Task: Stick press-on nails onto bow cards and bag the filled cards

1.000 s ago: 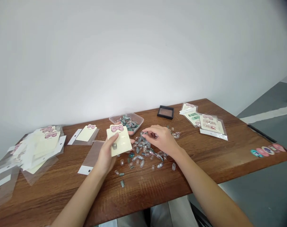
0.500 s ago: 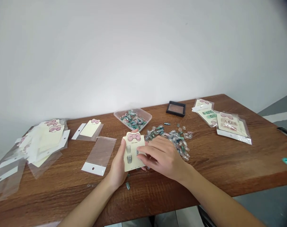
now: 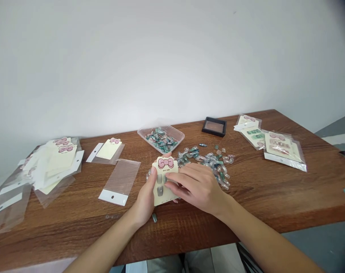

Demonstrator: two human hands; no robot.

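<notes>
Touching a third press-on nail (image 3: 165, 178) on the bow-topped card (image 3: 168, 197), the right hand (image 3: 202, 185) had thumb and forefinger close together, whether pinching or pressing I could not tell; the left hand (image 3: 145, 199) was clamped on the card, just beside the loose nail pile (image 3: 215, 163); two grey nails (image 3: 160, 190) made the card look partly filled; the print under its bow was too small to read.

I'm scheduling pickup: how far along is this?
Looks done: bagged cream cards bearing nails, at right. In hand: pink-bowed cream card in the left hand, right hand on its upper-right grey nail. Apparently left: loose mixed-colour nails, blank cream cards at left.
</notes>
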